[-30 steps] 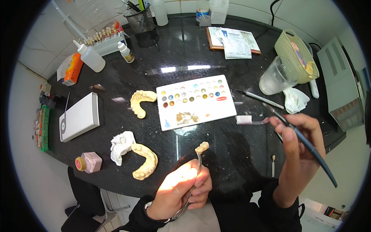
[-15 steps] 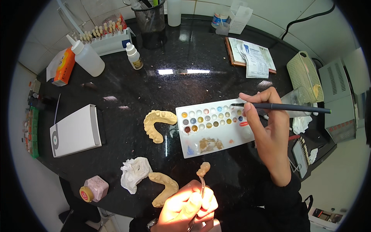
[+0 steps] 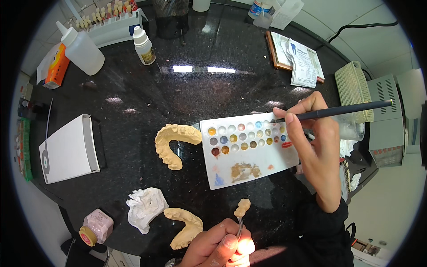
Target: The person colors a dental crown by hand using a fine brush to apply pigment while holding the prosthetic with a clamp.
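Observation:
My right hand (image 3: pixel 313 138) pinches a thin dark-handled brush (image 3: pixel 342 110) between thumb and fingers. Its tip is at the upper row of wells, toward the right end of a white paint palette (image 3: pixel 280 164). Small dabs of several colours fill the wells, and brown and blue smears mark the flat part below them. Low in the view, my left hand (image 3: pixel 218 244) is closed around a slim metal holding tool (image 3: pixel 240 226), mostly hidden by the fingers. On the tool's end sits a small tooth-coloured dental piece (image 3: pixel 242 208), just below the palette and apart from it.
Left of the palette lies a tan dental cast (image 3: pixel 167 144); a second cast (image 3: pixel 189 227) lies beside crumpled tissue (image 3: pixel 147 209). Further left are a white box (image 3: pixel 71 151) and a pink jar (image 3: pixel 98 224). Behind stand a dropper bottle (image 3: pixel 144 46) and a squeeze bottle (image 3: pixel 84 51).
The whole view has shifted and the bench looks slightly closer. The dental piece has moved a little lower and right and stands more upright. The brush tip stays at the upper row of wells.

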`<action>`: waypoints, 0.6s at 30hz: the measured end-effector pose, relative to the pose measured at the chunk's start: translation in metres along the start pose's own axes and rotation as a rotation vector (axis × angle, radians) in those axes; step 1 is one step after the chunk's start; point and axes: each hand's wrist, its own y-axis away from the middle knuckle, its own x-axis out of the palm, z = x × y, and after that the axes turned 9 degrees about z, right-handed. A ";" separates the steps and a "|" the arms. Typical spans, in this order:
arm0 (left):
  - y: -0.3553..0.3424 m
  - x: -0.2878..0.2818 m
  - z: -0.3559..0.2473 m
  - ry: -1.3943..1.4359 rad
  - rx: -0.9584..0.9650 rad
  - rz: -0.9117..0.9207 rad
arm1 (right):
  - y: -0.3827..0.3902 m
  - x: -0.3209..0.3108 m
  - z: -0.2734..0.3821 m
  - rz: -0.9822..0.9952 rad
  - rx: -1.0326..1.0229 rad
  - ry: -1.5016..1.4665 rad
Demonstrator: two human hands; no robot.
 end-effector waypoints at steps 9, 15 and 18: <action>-0.003 0.004 -0.003 0.044 -0.018 -0.003 | 0.001 0.002 -0.001 -0.001 -0.023 0.002; -0.004 0.004 -0.007 -0.044 -0.052 -0.002 | 0.000 0.002 -0.002 -0.003 -0.011 -0.008; -0.005 0.004 -0.007 -0.058 -0.056 -0.009 | 0.001 0.002 -0.002 -0.006 -0.001 -0.015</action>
